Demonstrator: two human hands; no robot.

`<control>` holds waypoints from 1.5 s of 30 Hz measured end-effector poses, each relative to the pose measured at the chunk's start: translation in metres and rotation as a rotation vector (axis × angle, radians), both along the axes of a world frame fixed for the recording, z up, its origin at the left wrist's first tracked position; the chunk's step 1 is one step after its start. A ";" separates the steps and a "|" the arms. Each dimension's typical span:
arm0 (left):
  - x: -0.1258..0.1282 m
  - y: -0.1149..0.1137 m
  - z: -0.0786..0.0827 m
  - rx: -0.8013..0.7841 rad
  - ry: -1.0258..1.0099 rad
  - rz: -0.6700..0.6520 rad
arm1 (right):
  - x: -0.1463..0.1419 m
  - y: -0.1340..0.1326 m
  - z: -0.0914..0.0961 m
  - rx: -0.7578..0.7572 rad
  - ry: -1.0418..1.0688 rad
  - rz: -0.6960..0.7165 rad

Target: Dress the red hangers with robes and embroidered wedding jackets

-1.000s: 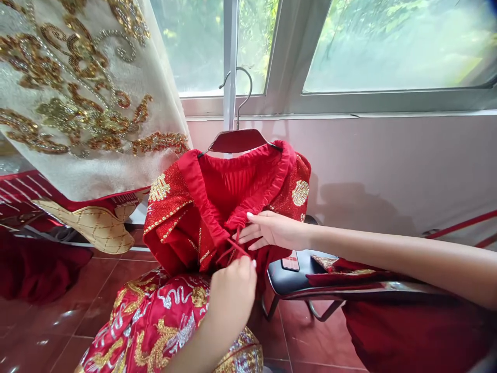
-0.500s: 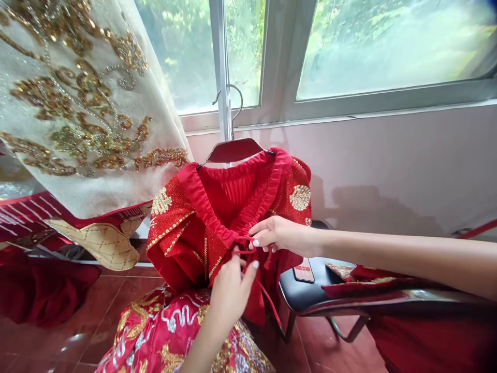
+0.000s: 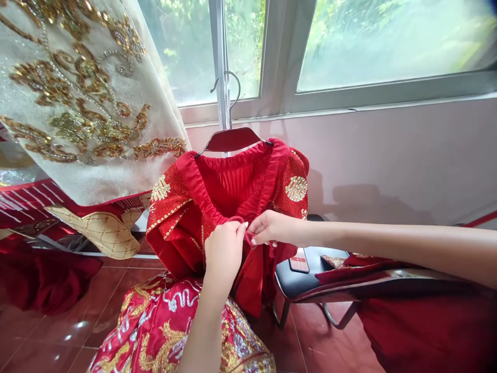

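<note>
Left hand [image 3: 224,254] pinching red tie cord [image 3: 247,233], right hand [image 3: 274,229] gripping same cord closely beside, beaded red jacket [image 3: 171,207] hanging from hanger [image 3: 232,140]

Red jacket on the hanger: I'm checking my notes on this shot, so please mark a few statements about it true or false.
1. The left hand and right hand are both at the jacket's red cord. True.
2. The jacket lies flat on the floor. False: it hangs from a red hanger.
3. A phone lies on the black seat. True.
4. The left hand holds the phone. False: the phone touches neither hand.
</note>
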State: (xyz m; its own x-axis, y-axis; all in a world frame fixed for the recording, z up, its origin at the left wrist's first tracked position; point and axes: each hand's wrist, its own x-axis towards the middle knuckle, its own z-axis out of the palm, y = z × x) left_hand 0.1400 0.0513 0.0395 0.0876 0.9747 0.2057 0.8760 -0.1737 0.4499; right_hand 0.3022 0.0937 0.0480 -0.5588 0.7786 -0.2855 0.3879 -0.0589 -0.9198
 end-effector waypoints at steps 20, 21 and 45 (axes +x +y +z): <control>-0.034 -0.031 -0.015 -0.190 -0.684 -0.290 | 0.000 -0.008 0.017 0.545 -0.138 -0.022; -0.037 -0.034 -0.011 -0.169 -0.665 -0.270 | 0.000 -0.008 0.018 0.446 -0.096 -0.071; -0.006 -0.034 -0.024 0.586 -0.515 -0.055 | -0.005 -0.023 0.016 0.168 0.274 0.037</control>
State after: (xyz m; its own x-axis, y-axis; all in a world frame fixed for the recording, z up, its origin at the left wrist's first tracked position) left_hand 0.1341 0.0170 0.0154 -0.1139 0.6915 0.7133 0.5650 -0.5455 0.6191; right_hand 0.2974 0.0710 0.0641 -0.6257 0.7800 0.0105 0.1238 0.1125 -0.9859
